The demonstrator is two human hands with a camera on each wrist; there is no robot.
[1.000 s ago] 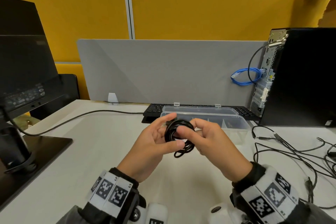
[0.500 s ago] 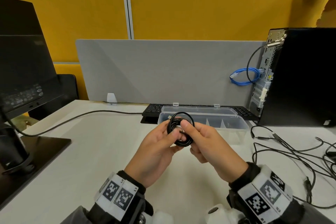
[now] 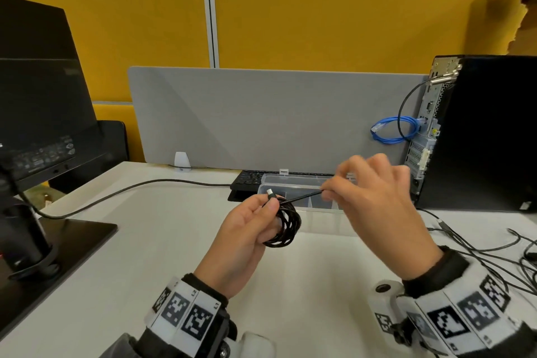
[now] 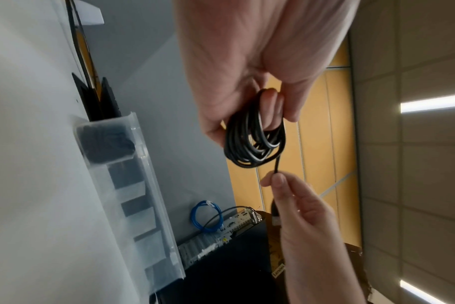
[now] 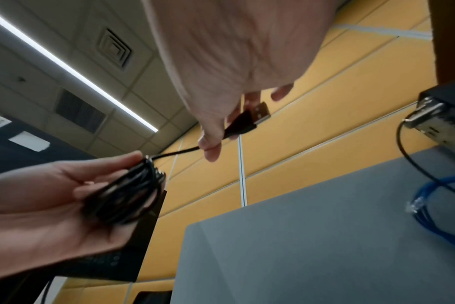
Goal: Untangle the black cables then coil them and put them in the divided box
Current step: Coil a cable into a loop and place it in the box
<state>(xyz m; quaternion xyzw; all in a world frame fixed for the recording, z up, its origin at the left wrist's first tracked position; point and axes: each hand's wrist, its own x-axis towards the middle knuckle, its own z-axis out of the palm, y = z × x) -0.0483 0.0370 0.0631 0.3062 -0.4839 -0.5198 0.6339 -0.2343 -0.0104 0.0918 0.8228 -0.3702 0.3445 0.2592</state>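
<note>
A black cable wound into a small coil [image 3: 286, 224] [image 4: 255, 142] [image 5: 127, 193] sits in my left hand [image 3: 255, 221] [image 4: 247, 82] [image 5: 52, 195], thumb on top near a small silver plug [image 3: 270, 192]. My right hand [image 3: 374, 197] [image 4: 299, 207] [image 5: 221, 92] pinches the cable's free end just behind its USB plug [image 5: 249, 119] [image 4: 274, 214], and a short length runs taut from the coil to the right. Behind both hands stands the clear divided box [image 3: 305, 192] [image 4: 133, 197], lid open; one end compartment holds a dark coil [image 4: 107, 142].
More loose black cables [image 3: 479, 244] sprawl on the white desk at right. A black computer tower [image 3: 491, 131] with a blue network cable [image 3: 395, 132] stands behind them. A keyboard [image 3: 250, 180] lies behind the box; a monitor on its stand [image 3: 35, 125] is at left.
Both hands held the coil together before. Now my right hand has drawn the free end out to the right, while my left hand keeps the coil, lowered slightly.
</note>
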